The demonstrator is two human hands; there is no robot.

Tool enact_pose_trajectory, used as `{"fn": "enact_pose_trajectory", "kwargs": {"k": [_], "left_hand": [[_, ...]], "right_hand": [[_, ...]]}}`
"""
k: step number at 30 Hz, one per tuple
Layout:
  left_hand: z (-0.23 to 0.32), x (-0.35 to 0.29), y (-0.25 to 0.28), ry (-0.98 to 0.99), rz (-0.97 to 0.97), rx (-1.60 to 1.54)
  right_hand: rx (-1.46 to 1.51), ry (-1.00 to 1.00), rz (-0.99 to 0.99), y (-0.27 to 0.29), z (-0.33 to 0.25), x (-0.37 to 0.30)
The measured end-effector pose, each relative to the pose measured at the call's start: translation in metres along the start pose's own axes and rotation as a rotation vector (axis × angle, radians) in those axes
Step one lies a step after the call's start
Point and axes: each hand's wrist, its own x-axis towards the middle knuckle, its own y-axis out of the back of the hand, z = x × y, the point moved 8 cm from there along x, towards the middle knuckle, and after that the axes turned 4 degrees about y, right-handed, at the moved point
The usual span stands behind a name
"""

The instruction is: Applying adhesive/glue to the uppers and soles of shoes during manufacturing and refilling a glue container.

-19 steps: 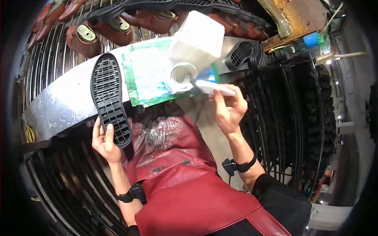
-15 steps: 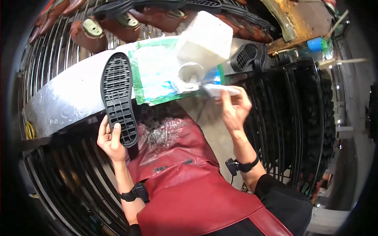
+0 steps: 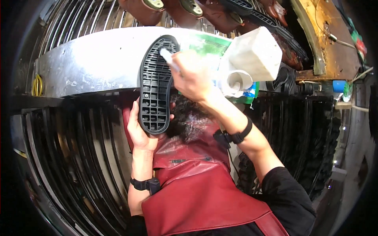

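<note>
A black shoe sole (image 3: 154, 88) stands on end with its toe over the metal bench, its gridded, ribbed face toward me. My left hand (image 3: 141, 131) is closed around its lower end, the thumb along the left edge and the fingertips showing at the right edge. My right hand (image 3: 192, 74) grips a brush (image 3: 169, 58) with a white handle and is blurred by motion. The brush's tip meets the ribbed upper part of the sole; its bristles are hard to make out. Right of that hand lies a white cup (image 3: 239, 82), its mouth toward me, with something pale inside.
A cut-open white plastic container (image 3: 258, 53) adjoins the cup on green sheeting (image 3: 208, 44). The metal bench (image 3: 94, 59) runs left. Brown shoes (image 3: 179, 13) and more soles sit on the rack beyond. Black bar racks (image 3: 75, 157) flank my red apron (image 3: 197, 188).
My right hand has brought the brush from beside the cup leftward onto the sole. My left hand has shifted its hold at the sole's lower end. The whole view has turned somewhat.
</note>
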Motion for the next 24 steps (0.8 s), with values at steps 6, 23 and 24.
{"fn": "enact_pose_trajectory", "kwargs": {"k": [6,23,24], "left_hand": [[0.004,0.003,0.033,-0.11,0.191,0.033],[-0.002,0.006,0.007,0.016,0.047,0.022],[-0.001,0.005,0.003,0.018,0.034,0.023]], "right_hand": [[-0.085,0.223,-0.283,-0.036,-0.066,-0.027],[0.043,-0.408,-0.202,-0.019,0.093,0.06],[-0.022,-0.356,-0.169,-0.015,0.102,0.063]]}}
